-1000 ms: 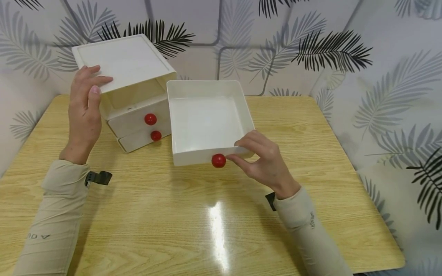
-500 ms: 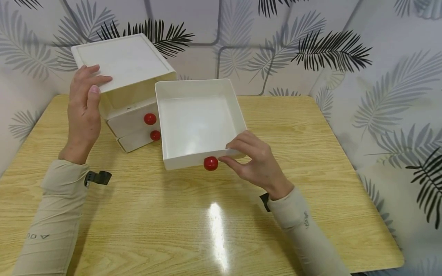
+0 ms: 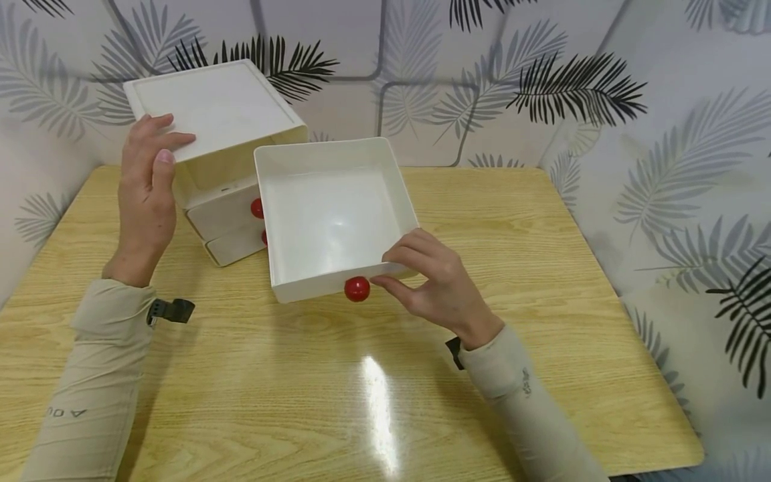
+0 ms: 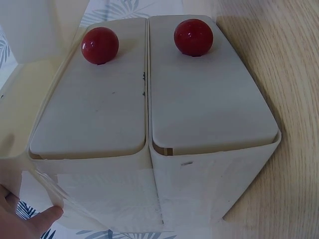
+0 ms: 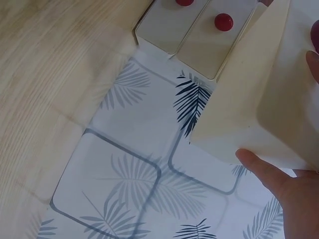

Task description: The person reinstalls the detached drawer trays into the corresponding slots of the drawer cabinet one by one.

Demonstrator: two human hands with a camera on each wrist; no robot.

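A white drawer cabinet stands at the back left of the table, its top slot hollow. Two lower drawers are pushed in; their red knobs show fully in the left wrist view. My left hand rests on the cabinet's upper left edge, fingers on the top panel and thumb by the front edge. In my right hand a white drawer is held in the air, tilted, its hollow side toward me. Thumb and fingers pinch its front wall beside its red knob. The drawer partly covers the cabinet's front.
Both stand over a wood-grain table, which meets a wall with a leaf pattern at the back and right. A black strap sticks out at the left cuff, another at the right.
My right hand has moved left with the drawer, which turns slightly and now overlaps the cabinet front and hides part of the lower knobs. The left hand and cabinet stay in place.
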